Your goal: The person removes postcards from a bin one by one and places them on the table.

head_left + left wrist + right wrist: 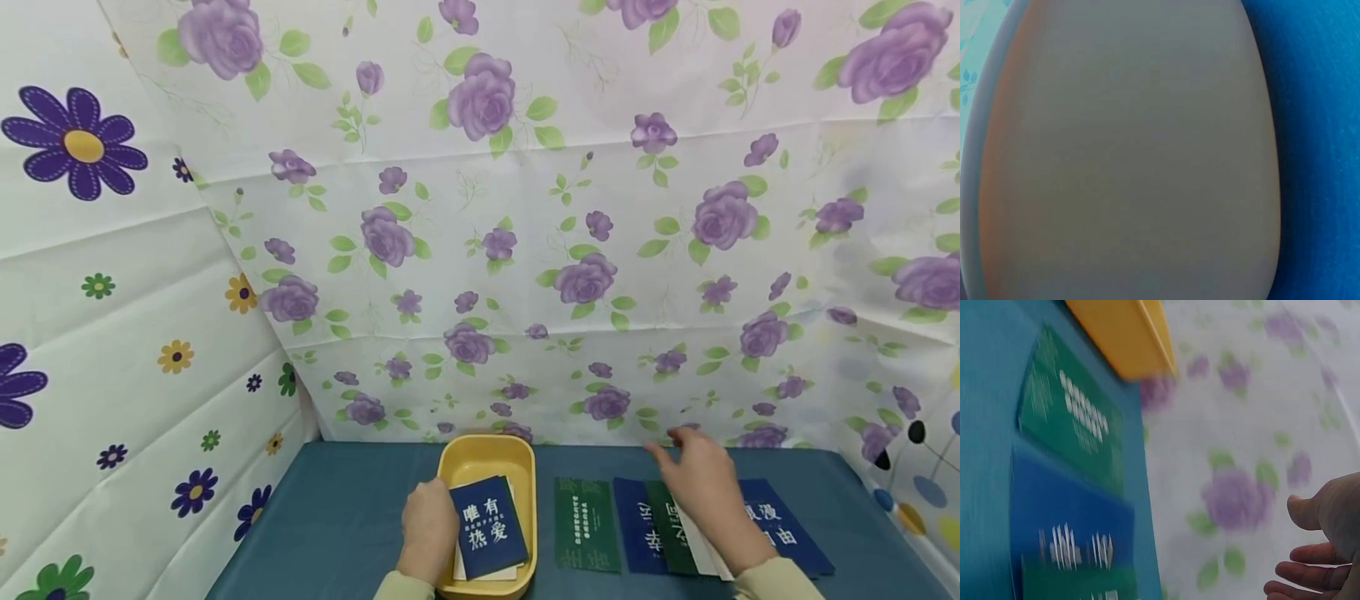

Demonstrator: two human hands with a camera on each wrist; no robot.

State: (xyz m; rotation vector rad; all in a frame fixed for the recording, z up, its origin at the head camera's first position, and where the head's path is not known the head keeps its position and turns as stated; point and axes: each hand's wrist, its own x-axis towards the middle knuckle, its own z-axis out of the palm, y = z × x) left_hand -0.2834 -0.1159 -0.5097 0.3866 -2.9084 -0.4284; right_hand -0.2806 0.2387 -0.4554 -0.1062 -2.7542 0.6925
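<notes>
My left hand (pixel 430 529) grips the left rim of a yellow plastic bin (pixel 531 508); the bin's outer wall (pixel 1141 150) fills most of the left wrist view. Inside the bin, a blue card (pixel 489 527) with white characters lies on top of cream cards (pixel 495 574). My right hand (pixel 705 487) is raised above a row of overlapping cards, thumb and fingers apart with nothing between them. Under it lie a blue card (pixel 632 525), a green card (pixel 675 546), cream cards (pixel 705 562) and another blue card (pixel 795 533), partly hidden by the hand and forearm.
A separate green card (pixel 587 525) lies between the bin and the overlapping row. The dark teal table (pixel 337 508) ends at a flowered white cloth backdrop (pixel 525 292). A second flowered cloth (pixel 135 333) hangs along the left side.
</notes>
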